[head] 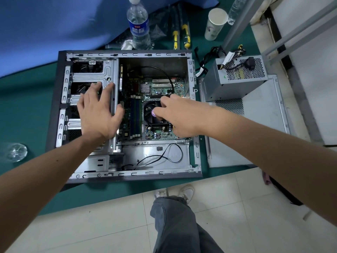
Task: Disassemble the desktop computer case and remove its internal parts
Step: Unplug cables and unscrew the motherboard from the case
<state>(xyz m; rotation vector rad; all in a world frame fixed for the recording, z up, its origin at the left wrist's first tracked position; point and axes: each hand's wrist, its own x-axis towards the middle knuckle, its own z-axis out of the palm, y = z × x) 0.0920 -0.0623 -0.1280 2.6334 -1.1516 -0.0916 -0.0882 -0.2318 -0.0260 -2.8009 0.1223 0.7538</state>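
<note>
Green table covering [27, 110] is carrying the opened computer case [125, 177]. Left hand [98, 114] is lying flat, fingers spread, on the drive cage [94, 73]. Right hand [175, 115] is curling its fingers around the CPU cooler fan [152, 117]; beyond those fingertips the removed power supply [235, 77] is sitting on the side panel [255, 125].

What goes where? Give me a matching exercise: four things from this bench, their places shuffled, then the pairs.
Things:
1. grey metal power supply box
2. clear plastic water bottle with blue label
3. white paper cup
4. black round CPU cooler fan

Places:
A. inside the open case, under the right hand
B. on the removed side panel
C. behind the case
D. far right of the green mat

Pairs: 1-B, 2-C, 3-D, 4-A
</note>
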